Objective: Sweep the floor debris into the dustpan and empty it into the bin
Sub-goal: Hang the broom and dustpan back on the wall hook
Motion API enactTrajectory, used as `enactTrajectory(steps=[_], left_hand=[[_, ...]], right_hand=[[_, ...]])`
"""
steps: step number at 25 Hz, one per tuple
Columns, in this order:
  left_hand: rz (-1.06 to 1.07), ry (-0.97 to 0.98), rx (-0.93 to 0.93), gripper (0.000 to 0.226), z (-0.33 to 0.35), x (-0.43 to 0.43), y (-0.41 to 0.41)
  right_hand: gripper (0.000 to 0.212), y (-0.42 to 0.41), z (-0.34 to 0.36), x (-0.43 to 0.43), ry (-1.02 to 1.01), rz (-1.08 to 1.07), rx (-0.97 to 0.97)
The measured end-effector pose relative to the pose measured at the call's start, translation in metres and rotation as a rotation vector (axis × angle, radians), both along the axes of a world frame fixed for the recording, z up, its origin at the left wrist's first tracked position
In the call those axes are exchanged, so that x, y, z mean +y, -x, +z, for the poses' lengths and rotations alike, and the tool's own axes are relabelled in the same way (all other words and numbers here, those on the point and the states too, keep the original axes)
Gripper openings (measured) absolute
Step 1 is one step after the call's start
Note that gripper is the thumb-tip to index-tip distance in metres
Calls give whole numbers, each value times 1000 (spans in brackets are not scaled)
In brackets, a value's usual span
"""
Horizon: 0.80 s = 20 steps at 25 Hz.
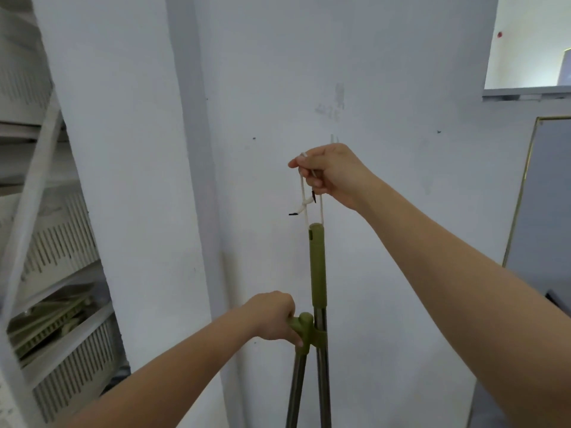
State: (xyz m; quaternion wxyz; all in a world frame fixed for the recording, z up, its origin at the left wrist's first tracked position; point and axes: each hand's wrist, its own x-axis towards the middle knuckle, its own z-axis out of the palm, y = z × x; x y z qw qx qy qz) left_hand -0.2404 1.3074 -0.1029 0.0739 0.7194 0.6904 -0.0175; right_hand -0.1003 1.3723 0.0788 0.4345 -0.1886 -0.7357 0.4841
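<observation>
A broom handle (318, 267) with an olive-green grip and a steel shaft stands upright against the white wall. A white cord loop (304, 196) is tied through its top. My right hand (327, 174) pinches that loop just below a small clear hook (334, 139) on the wall. A second steel shaft, the dustpan handle (296, 381), is clipped to the broom by a green clip (307, 330). My left hand (275, 316) grips the dustpan handle's green top. The broom head, dustpan tray, debris and bin are out of view.
A white wall pillar (123, 180) stands at left, with white slotted metal shelving (55, 242) beside it holding greenish parts. A gold-framed panel (543, 196) leans at the right. An opening shows at upper right.
</observation>
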Motion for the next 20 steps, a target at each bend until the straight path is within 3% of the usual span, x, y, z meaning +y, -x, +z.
enactTrajectory(steps=[3,7,13,15,18,20], left_hand=[[-24,42,-120,38,10,26,28],[-45,-142,-354,31,48,63,50],[63,-407,-1253,34,126,111,79],[27,-433,-1441,28,140,127,89],[29,-484,-1333,9,149,147,97],[68,-545,-1282,14,151,169,97]], right_hand=[[16,20,0,19,17,-4,2],[17,46,-3,43,31,-14,-32],[18,74,-3,93,30,-24,-48],[18,82,-1,116,22,5,-56],[20,91,2,146,17,62,-103],[23,99,8,172,-12,125,-130]])
